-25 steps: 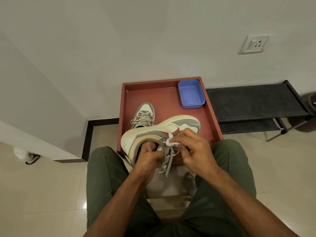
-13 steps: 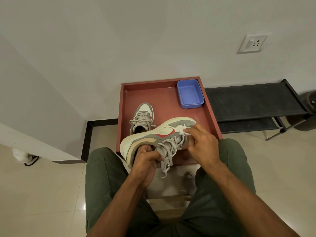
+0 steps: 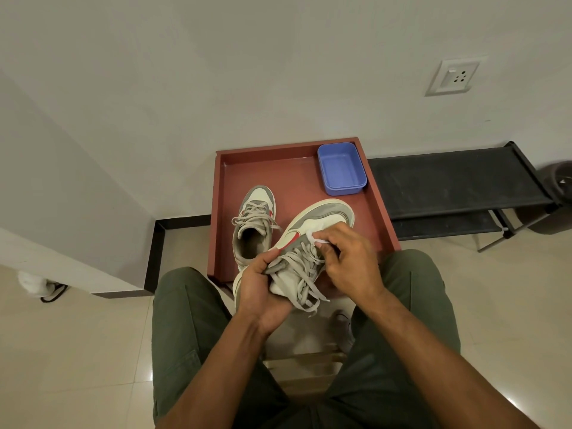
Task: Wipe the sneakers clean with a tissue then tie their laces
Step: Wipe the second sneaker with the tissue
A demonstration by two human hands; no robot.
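Note:
My left hand (image 3: 261, 291) grips a grey and white sneaker (image 3: 322, 218) with a red mark by its heel collar, toe pointing away, over the near edge of the red tray (image 3: 379, 209). Its grey laces (image 3: 305, 274) hang loose and untied. My right hand (image 3: 348, 261) pinches a small white tissue (image 3: 314, 238) against the sneaker's upper beside the laces. The second sneaker (image 3: 253, 224) stands upright in the tray to the left, laces loose.
A blue plastic box (image 3: 342, 168) sits in the tray's far right corner. A black low rack (image 3: 452, 184) stands right of the tray against the wall. My green-trousered legs flank a wooden stool. A dark bin (image 3: 557, 193) is at far right.
The held sneaker has turned from lying sideways to pointing its toe away. My right hand with the tissue moved from the laces towards the side of the upper.

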